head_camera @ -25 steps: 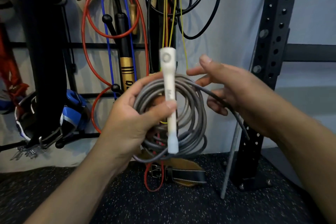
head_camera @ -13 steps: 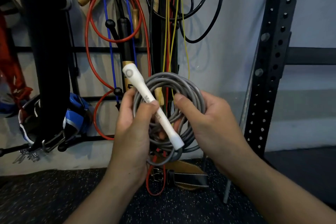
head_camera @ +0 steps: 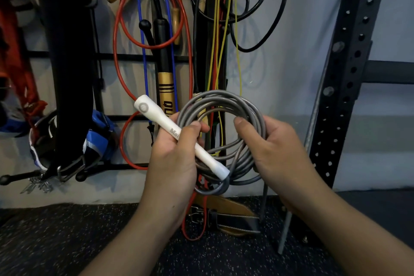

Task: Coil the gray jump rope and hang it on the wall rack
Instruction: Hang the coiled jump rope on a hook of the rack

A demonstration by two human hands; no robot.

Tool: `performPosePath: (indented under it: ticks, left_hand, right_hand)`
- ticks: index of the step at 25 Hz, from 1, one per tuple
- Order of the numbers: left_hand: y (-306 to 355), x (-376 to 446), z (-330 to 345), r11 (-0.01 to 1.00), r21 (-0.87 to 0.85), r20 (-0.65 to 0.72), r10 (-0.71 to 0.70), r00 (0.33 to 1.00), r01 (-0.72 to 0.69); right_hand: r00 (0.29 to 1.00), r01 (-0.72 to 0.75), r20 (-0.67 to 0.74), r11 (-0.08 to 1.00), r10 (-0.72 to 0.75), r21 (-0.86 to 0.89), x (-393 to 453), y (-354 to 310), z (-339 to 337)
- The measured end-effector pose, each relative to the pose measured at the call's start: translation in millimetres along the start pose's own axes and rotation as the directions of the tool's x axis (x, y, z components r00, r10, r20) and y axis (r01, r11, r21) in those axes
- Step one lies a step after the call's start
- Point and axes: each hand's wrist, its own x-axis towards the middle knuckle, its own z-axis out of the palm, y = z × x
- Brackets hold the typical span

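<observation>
Both hands hold the coiled gray jump rope [head_camera: 226,105] in front of the wall rack [head_camera: 67,55].

On the rack, from the left, hang a dark strap [head_camera: 67,51] with a blue-and-white item behind its lower end, a red rope [head_camera: 116,51] looped beside a blue cord [head_camera: 141,51] and a black-and-gold handle [head_camera: 165,78], then yellow cords [head_camera: 220,51] and a black cable [head_camera: 262,38]; which hooks carry them is hard to tell. The left hand [head_camera: 172,159] is clenched around the rope's white handle [head_camera: 170,129], which tilts up to the left, and pins the coil's left side. The right hand [head_camera: 277,152] grasps the coil's right side, thumb through the loop. Below lies a leather belt [head_camera: 226,208] on the speckled floor [head_camera: 67,242]; a perforated steel upright [head_camera: 345,74] stands at right.
</observation>
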Motion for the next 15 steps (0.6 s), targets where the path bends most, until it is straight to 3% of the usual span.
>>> performPosePath:
  ticks: [4,8,15]
  left_hand:
    - [5,17,-3,0.980,0.165,0.021,0.107,0.994,-0.109]
    - [45,56,-1,0.959,0.218,0.017,0.180,0.984,-0.179]
    - [201,174,14,0.947,0.289,0.051,0.133,0.990,-0.142]
  right_hand:
    - [1.000,-0.010,-0.016,0.996,0.012,0.084,15,4,9]
    - [1.000,-0.011,0.025,0.985,0.007,0.173,57,-28,14]
    - [0.990,-0.102,0.121,0.966,0.075,0.239,181,-169,4]
